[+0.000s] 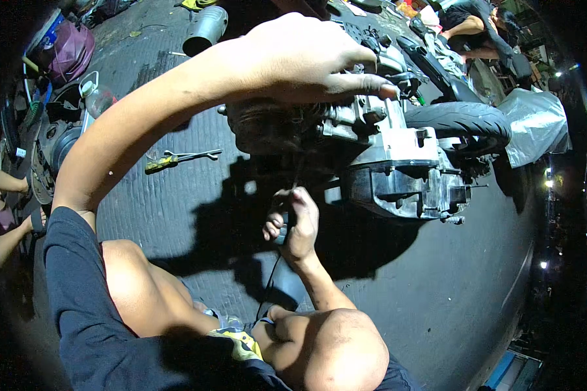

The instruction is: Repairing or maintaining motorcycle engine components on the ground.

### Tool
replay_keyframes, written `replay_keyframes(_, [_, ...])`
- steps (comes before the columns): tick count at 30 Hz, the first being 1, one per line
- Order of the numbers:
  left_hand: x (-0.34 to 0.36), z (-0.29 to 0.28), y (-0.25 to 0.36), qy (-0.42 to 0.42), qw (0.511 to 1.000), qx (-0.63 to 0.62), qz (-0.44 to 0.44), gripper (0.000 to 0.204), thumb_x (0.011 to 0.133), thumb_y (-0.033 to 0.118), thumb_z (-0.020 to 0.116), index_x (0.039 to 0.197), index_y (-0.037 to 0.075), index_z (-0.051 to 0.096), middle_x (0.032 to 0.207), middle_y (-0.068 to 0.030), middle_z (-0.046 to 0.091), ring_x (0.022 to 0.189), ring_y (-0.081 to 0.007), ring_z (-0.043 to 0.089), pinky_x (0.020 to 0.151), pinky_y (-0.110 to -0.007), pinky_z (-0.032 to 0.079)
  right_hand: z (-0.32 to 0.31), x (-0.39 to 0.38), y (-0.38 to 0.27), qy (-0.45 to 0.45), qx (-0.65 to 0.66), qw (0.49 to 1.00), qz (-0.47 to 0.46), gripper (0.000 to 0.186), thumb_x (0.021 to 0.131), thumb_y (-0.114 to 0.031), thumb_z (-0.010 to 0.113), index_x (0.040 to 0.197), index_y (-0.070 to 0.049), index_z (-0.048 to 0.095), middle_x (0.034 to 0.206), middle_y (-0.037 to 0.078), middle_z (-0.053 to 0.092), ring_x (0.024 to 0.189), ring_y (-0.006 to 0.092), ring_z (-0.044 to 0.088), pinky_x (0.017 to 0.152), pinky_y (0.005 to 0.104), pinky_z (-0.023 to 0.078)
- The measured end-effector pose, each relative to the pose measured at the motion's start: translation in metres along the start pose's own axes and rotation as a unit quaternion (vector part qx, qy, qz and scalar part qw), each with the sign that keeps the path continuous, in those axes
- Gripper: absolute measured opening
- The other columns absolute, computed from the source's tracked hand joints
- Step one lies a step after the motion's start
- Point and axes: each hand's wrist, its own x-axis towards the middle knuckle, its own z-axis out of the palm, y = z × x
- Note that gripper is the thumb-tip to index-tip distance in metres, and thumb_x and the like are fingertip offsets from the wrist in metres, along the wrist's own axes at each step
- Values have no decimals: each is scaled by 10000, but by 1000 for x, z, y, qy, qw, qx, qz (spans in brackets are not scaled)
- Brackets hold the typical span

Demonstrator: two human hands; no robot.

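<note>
A motorcycle engine [407, 146] with metal casings lies on the ground in front of me, joined to a rear wheel. My left hand [313, 58] reaches across its top, thumb and index finger apart; the other fingers are hidden, and whether it presses on the casing is unclear. Below the engine's near side, my right hand [295, 225] is closed around the bluish-dark handle [282, 231] of a slim tool. The tool's thin shaft seems to point up toward the shadowed underside, where its tip is lost. A dark cord hangs below this hand.
A yellow-handled screwdriver [162, 163] and a wrench [201, 155] lie left of the engine. Farther off is a metal cylinder [205, 30]. The tire [460, 122] and a silvery sheet [535, 127] are at right. Another person [479, 29] crouches far right; someone's legs [10, 221] show at left.
</note>
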Motion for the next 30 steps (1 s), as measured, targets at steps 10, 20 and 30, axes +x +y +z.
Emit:
replay_keyframes(10, [8,-15,1,-66,998,-1,16,537,945,561,532,1096,62,662,935,-182,698,859,-349,685,732,-418,559,-4,-2,5,-12,-32,999,-22,161,1010,-177,397,1045,-62,504,616,41,445,463,118,444,440,271,430])
replay_keyframes(20, [7,-12,-1,-40,999,-6,28,536,964,562,484,1089,76,673,878,-182,695,840,-356,684,717,-440,556,-13,9,2,19,-102,990,-96,332,1058,-359,432,959,-51,506,650,6,426,504,68,424,441,230,420])
replay_keyframes(30, [7,-8,-3,-2,998,-19,52,521,950,563,512,1120,95,666,890,-184,693,824,-355,685,702,-433,561,-6,-3,-10,6,-36,998,-49,215,1049,-238,418,1000,-46,499,616,10,430,487,76,420,438,227,390])
